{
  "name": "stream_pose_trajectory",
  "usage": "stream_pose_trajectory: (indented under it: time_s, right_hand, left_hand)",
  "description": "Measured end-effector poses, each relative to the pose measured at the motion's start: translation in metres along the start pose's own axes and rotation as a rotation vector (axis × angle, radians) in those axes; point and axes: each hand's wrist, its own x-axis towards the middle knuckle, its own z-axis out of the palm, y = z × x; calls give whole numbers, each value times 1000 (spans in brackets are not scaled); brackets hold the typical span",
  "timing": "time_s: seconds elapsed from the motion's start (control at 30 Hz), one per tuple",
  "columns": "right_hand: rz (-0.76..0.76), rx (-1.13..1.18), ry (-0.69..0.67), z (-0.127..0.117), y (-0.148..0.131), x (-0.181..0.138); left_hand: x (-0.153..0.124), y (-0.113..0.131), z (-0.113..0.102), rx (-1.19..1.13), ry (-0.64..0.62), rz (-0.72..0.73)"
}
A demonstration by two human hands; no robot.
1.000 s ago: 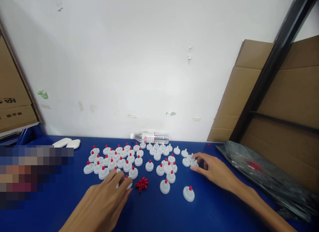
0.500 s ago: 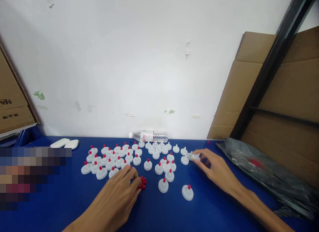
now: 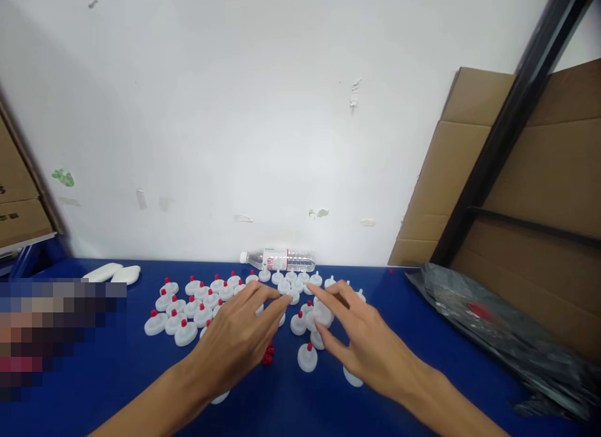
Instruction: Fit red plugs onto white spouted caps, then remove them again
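Many white round caps [image 3: 186,307], most with a red plug on top, are spread over the blue table [image 3: 117,387]. A small heap of loose red plugs [image 3: 267,354] lies just under my left hand [image 3: 235,343]. That hand reaches forward with its fingers pressed together, tips near the middle caps; what they pinch is hidden. My right hand [image 3: 366,346] grips a plain white cap [image 3: 323,313] between thumb and fingers, close to my left fingertips. One plugged cap [image 3: 307,357] stands between the two hands.
A clear water bottle [image 3: 279,260] lies along the white wall. Two white oblong pieces [image 3: 113,274] rest at the back left. A black plastic bag [image 3: 493,330] fills the right side, below cardboard sheets [image 3: 539,174] and a black post [image 3: 511,124]. The left edge is blurred out [image 3: 47,324].
My left hand left the red plug heap and moved forward and right. My right hand came in from the right-hand caps to the middle, carrying a white cap.
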Motion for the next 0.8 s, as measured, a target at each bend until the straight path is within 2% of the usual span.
stream_pose_trajectory:
  time_s: [0.17,0.3,0.5,0.8]
  right_hand:
    - [-122,16,81,16,4,-12]
    - [-222,-2,92,20,2,-19]
    - [-220,67,65,24,-5,-24]
    - [-216,126,239,23,-8,-23]
  left_hand:
    - [-14,9,0,-32,34,36]
    - [-22,18,4,-88,34,25]
    - [-28,29,6,-175,-41,35]
    - [-23,31,10,-338,60,-101]
